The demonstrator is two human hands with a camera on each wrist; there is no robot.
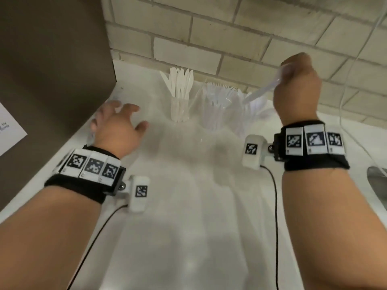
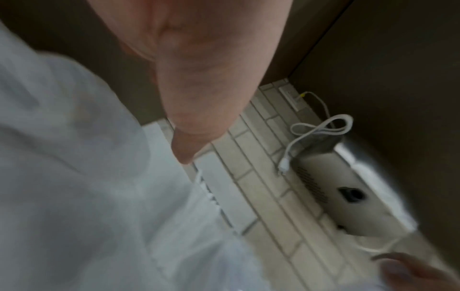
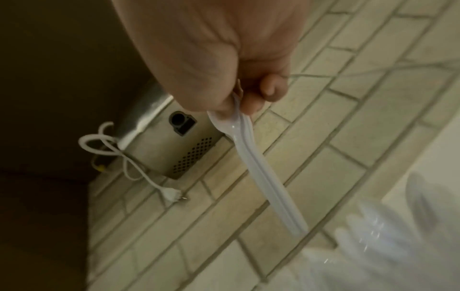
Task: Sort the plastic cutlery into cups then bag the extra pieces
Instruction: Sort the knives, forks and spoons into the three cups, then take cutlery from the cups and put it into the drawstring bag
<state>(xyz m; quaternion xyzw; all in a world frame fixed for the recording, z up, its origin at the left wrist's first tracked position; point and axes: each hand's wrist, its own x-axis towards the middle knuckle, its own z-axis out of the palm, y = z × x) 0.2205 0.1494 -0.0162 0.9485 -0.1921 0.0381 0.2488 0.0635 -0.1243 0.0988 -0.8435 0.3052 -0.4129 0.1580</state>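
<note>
Three clear cups stand against the brick wall: knives (image 1: 180, 91) on the left, forks (image 1: 219, 95) in the middle, spoons (image 1: 254, 105) on the right. My right hand (image 1: 297, 86) is raised over the spoon cup (image 3: 388, 236) and pinches white plastic spoons (image 1: 263, 88) by the bowl end. Their handles (image 3: 263, 169) point down at that cup. My left hand (image 1: 117, 122) hovers low at the counter's left with spread fingers and holds nothing. A blurred sheet of clear plastic (image 2: 74, 157) lies just under that hand (image 2: 199, 88).
A dark brown cabinet side (image 1: 52, 70) walls off the left of the white counter (image 1: 188, 206). A metal appliance (image 3: 169, 141) with a looped white cable (image 3: 104, 145) sits against the brick wall (image 1: 230, 38). A metal rim (image 1: 377, 181) shows at the right edge.
</note>
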